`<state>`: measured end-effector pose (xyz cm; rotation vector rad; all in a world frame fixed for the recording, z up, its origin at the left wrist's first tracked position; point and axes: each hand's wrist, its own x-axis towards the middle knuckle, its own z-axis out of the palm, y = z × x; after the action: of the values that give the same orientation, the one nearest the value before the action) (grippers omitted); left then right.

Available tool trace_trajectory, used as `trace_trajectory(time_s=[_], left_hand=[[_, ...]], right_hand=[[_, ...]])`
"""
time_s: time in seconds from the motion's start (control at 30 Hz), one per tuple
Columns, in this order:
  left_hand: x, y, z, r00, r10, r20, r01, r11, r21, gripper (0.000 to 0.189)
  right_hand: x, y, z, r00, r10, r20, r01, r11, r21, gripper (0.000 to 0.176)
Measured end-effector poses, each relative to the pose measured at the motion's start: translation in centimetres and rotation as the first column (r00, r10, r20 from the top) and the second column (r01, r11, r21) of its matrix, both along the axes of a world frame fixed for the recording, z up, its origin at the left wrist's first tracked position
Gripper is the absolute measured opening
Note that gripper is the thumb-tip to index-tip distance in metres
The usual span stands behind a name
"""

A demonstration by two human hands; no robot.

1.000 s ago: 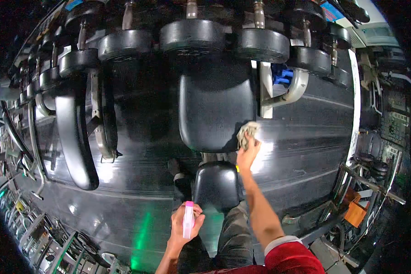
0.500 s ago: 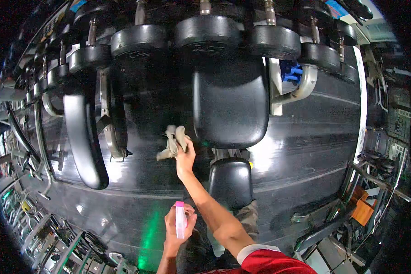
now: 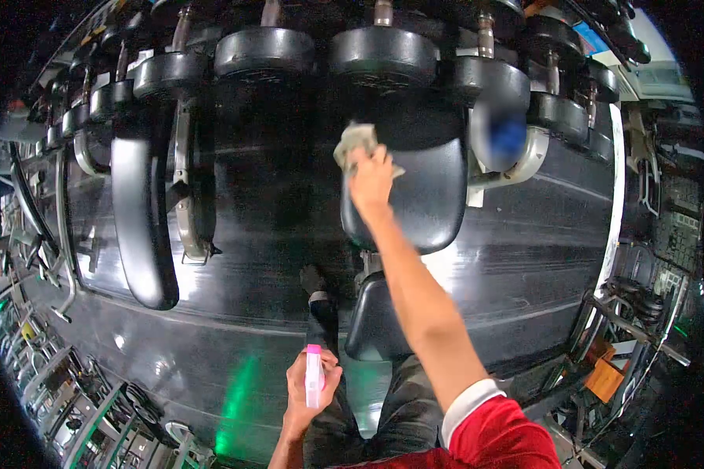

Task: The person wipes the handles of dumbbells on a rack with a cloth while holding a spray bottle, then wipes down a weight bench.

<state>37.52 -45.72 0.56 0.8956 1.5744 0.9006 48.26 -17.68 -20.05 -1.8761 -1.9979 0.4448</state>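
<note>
My right hand (image 3: pixel 371 178) is closed on a crumpled pale cloth (image 3: pixel 357 142), over the upper left part of a black padded bench backrest (image 3: pixel 422 207). Whether the cloth presses on the pad is hard to tell. Below the backrest is the bench's smaller black seat pad (image 3: pixel 374 324). Low in the view, my left hand (image 3: pixel 311 383) is wrapped round a white and pink spray bottle (image 3: pixel 314 377), held upright near my legs.
A row of black dumbbells (image 3: pixel 383 56) runs along a rack beyond the bench. Another black bench (image 3: pixel 145 227) stands to the left. My foot (image 3: pixel 313 280) is on the dark floor beside the seat. Gym machines line both sides, with an orange box (image 3: pixel 605 381) at right.
My right hand has moved forward and right with the cloth, from beside the backrest to over it. One foot now shows left of the seat. My left hand still holds the bottle.
</note>
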Motion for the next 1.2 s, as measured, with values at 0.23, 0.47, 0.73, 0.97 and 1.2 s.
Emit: trace_trajectory(time_s=[0.23,0.47,0.73,0.97,1.2], left_hand=[[0.5,1.1,0.1,0.996,-0.044,-0.076,0.049,0.997,0.060,0.025],[1.7,1.6,0.6,0.997,-0.037,-0.064,0.036,0.999,-0.009,0.015],[2.3,0.8,-0.3,0.999,-0.049,-0.015,0.048,0.999,-0.025,0.022],[3.2,1.7,0.0,0.999,-0.032,0.037,0.034,0.997,-0.063,0.023],[3.4,2.2,-0.5,0.998,-0.064,-0.011,0.064,0.998,-0.009,0.021]], right_hand=[[4.7,-15.2,-1.2,0.951,0.310,-0.003,-0.305,0.936,-0.174,0.029],[21.4,-14.2,-0.8,0.807,0.590,0.022,-0.561,0.778,-0.284,0.020],[21.1,-9.4,-2.4,0.974,-0.227,-0.005,0.227,0.968,0.105,0.047],[11.9,-13.9,-0.8,0.945,0.310,-0.101,-0.324,0.925,-0.196,0.034],[18.2,-7.2,-0.7,0.943,-0.265,-0.200,0.223,0.952,-0.210,0.029]])
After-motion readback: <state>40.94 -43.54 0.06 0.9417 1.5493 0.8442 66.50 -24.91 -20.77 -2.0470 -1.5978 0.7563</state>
